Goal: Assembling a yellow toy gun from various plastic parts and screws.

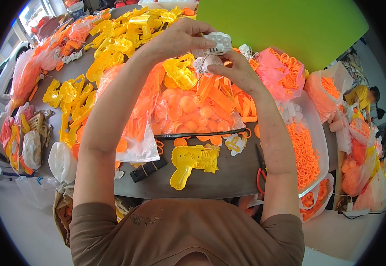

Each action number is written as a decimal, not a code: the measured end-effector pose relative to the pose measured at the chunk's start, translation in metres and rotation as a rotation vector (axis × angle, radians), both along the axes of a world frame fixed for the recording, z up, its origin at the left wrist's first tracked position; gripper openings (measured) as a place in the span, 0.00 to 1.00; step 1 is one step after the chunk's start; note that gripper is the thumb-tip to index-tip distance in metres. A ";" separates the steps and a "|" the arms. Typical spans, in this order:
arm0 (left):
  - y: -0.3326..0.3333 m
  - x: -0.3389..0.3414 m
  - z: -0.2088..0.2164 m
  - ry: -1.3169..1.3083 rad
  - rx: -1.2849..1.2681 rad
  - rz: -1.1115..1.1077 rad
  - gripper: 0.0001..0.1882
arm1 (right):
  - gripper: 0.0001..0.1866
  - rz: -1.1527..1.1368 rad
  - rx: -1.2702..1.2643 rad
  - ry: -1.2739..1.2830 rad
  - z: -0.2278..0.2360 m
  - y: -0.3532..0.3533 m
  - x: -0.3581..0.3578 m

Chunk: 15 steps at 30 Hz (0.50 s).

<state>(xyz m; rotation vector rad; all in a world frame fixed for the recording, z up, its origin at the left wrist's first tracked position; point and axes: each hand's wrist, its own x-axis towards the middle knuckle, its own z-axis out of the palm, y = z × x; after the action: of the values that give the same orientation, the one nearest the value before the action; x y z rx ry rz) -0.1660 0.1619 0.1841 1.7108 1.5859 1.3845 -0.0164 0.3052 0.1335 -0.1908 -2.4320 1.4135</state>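
Note:
Both my arms reach to the far side of the table. My left hand (182, 39) pinches a white moulded plastic part (220, 43) with slots and round bumps. My right hand (241, 73) is closed just below it, its thumb against a rounded whitish part (205, 63) with a thin dark wire beside it. Whether these two parts are joined I cannot tell. Nearest to me lies a yellow toy-gun shell half (193, 162), its ribbed inside facing up. Under my hands is another yellow shell (180, 73) on a heap of orange parts.
Yellow shells (133, 29) pile up at the back left. A clear bin (324, 153) of small orange rings (302, 153) stands at right, beside a pink bag (275, 73). Red-handled pliers (261, 175) and a black block (147, 170) lie near the front edge. Another person (360, 98) bends at far right.

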 end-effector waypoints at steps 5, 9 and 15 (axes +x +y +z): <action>-0.013 -0.015 -0.001 -0.096 0.017 0.049 0.14 | 0.23 0.086 -0.161 0.170 -0.009 -0.007 -0.002; -0.012 -0.017 -0.009 -0.118 0.002 0.098 0.14 | 0.19 -0.021 -0.091 0.153 -0.012 -0.006 -0.004; -0.012 -0.017 -0.017 -0.035 -0.102 0.138 0.13 | 0.18 -0.133 0.104 0.098 -0.007 -0.002 -0.008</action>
<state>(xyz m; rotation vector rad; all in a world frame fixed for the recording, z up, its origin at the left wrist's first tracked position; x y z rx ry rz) -0.1832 0.1503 0.1671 1.5362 1.7520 1.3638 -0.0245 0.3033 0.1269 -0.2479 -2.3589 1.2083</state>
